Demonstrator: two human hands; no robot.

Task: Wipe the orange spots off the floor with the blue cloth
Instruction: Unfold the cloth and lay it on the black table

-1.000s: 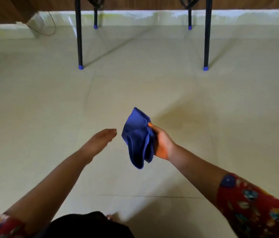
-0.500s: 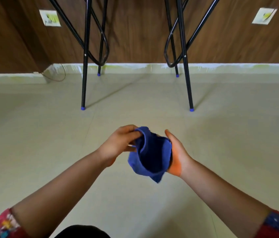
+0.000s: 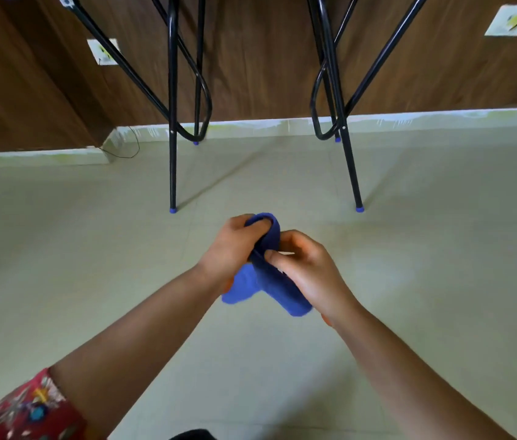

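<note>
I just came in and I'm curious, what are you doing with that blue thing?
A person is holding a blue cloth bunched between both hands, the left hand and the right hand, up above the pale tiled floor. The cloth isn't touching the floor. No orange spots show on the floor here. Black metal legs stand just ahead.

The cloth [image 3: 265,281] sits between the left hand [image 3: 230,249] and right hand [image 3: 308,268], above the floor [image 3: 92,265]. Beyond them stand two front legs [image 3: 173,128], one left, one right, with the wall [image 3: 260,58] behind.
</note>
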